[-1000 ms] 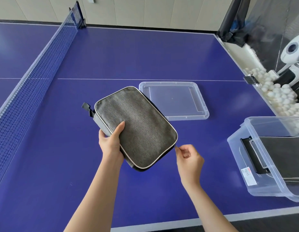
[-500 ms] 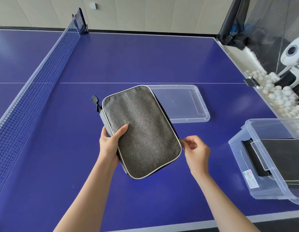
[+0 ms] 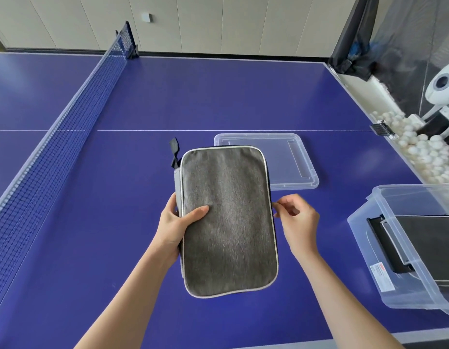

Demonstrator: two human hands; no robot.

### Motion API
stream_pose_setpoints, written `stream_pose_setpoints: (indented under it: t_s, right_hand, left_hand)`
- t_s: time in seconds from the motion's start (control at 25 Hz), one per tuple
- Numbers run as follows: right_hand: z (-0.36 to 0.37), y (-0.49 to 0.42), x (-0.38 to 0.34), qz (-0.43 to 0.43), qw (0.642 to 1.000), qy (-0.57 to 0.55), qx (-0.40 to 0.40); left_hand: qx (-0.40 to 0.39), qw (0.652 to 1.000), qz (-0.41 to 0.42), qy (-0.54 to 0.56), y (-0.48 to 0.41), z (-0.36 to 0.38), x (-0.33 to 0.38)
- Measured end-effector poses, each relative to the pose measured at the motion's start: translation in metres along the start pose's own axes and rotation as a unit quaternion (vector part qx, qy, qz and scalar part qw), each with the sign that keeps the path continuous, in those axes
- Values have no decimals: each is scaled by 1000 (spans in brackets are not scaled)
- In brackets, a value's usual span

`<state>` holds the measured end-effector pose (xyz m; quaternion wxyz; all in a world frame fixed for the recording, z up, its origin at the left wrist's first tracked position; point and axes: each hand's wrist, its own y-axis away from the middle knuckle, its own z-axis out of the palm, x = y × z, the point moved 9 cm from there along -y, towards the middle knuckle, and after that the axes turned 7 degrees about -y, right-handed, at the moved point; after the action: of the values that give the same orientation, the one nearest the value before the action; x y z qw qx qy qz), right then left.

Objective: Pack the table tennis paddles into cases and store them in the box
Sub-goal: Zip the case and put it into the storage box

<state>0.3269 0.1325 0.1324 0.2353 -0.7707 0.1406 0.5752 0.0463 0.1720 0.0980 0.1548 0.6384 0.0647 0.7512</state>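
A: Case [image 3: 228,220], grey fabric with pale piping, held flat above the blue worktop [image 3: 92,248]. How do you think it handles?

B: Light, I'd guess, and soft on the faces. The cloth should give a little, with whatever is inside keeping it flat. Fabric like that is not slippery, so a plain pinch ought to do.

A: Starting at the case's left?

B: A dark loop [image 3: 174,152] sticks out at its upper left corner. Below that the left hand [image 3: 176,222] clamps the left edge, thumb lying on the top face and the other fingers [image 3: 171,205] wrapped under. That is the sound place to hold: the edge, near the middle of the long side.

A: And at its right?

B: The right hand [image 3: 297,220] sits just against the right edge, fingertips pinched together on something small at the seam, likely the zip pull, though it is too small to be sure.

A: Further right of the case?

B: The clear lid [image 3: 306,170] lies behind its upper right corner, partly hidden. Well to the right stands the clear box [image 3: 364,222], with what looks like another dark case already inside.

A: Any risk?

B: A one-edge grip could let it sag or twist.
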Motion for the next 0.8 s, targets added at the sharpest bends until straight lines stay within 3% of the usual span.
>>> stream_pose_setpoints:
  t_s: [0.28, 0.52, 0.8]
  right_hand:
    - [-19, -34, -5, -6, 1000, 3, 30]
    - [-3, -46, -23, -71, 995, 53, -46]
    - [33, -54, -62, -202, 963, 127, -128]
  left_hand:
    - [-103, 991, 10, -87, 9, 17, -2]
    - [-144, 979, 25, -143, 6, 18, 5]
    - [-166, 955, 37, -245, -4, 16, 16]
